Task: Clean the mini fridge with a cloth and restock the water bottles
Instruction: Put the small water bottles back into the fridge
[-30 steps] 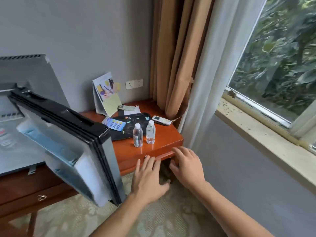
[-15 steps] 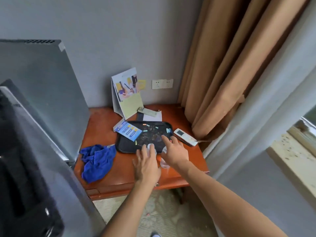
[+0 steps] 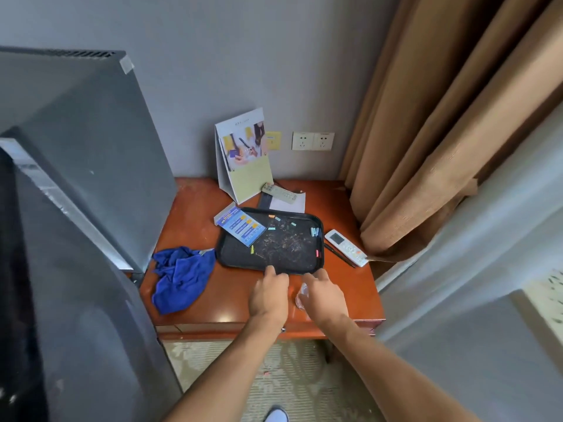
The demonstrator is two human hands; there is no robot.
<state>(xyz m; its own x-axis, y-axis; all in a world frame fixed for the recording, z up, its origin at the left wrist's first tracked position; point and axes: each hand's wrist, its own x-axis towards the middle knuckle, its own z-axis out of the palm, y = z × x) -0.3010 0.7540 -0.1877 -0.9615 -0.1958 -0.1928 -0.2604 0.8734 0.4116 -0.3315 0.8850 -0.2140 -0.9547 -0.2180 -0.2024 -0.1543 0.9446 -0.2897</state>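
Note:
A clear water bottle [image 3: 300, 295] stands near the front edge of the wooden table [image 3: 231, 295], and my right hand [image 3: 323, 296] is wrapped around it. My left hand [image 3: 268, 295] curls downward just left of it; whatever is beneath it is hidden. A crumpled blue cloth [image 3: 182, 275] lies on the table to the left, apart from both hands. The grey mini fridge [image 3: 91, 147] stands at the left, and its open door [image 3: 61, 300] fills the near left.
A black tray [image 3: 283, 248] with litter and a blue leaflet [image 3: 240, 225] sits just behind my hands. A white remote [image 3: 345, 248] lies right of it, a second remote [image 3: 280, 192] and a standing card [image 3: 243, 153] behind. Curtains [image 3: 426, 147] hang at the right.
I have stepped closer and now look down on the table. Both hands went from the table's front edge up onto the two bottles, which they now cover.

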